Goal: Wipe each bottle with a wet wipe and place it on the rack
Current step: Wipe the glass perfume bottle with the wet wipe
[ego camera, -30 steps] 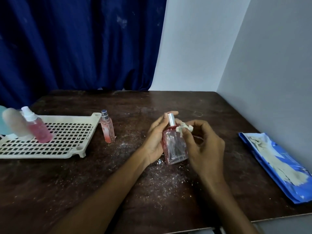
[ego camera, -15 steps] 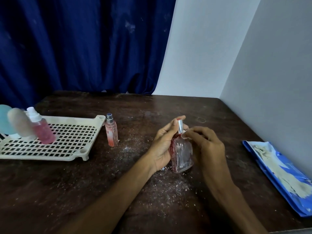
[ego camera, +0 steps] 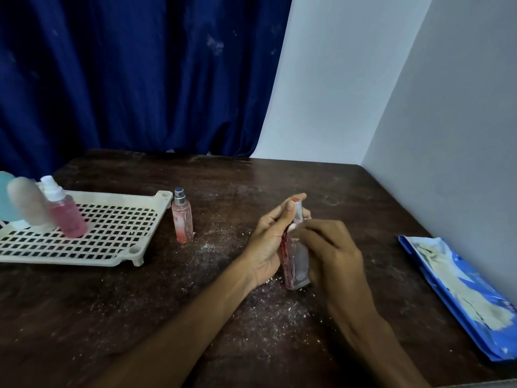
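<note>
A clear square glass bottle [ego camera: 297,261] with a silver sprayer stands on the dark table, turned edge-on to me. My left hand [ego camera: 270,242] grips its left side, fingers reaching up beside the sprayer. My right hand [ego camera: 330,250] is curled against the bottle's right side; only a small white bit of the wet wipe [ego camera: 292,227] shows at its fingertips. A slim pink spray bottle [ego camera: 182,218] stands alone just right of the cream slotted rack [ego camera: 117,242]. On the rack stand a pink bottle [ego camera: 65,214], a pale one [ego camera: 26,201] and a blue one [ego camera: 7,198].
A blue wet-wipe pack [ego camera: 461,295] lies by the right wall. White crumbs are scattered over the table [ego camera: 140,317] around the hands. A blue curtain hangs behind; grey walls close the back right corner.
The square bottle has been turned from face-on to edge-on. The wipe, plainly visible a second ago at the bottle's shoulder, is now almost hidden under my right fingers. The view shifted slightly.
</note>
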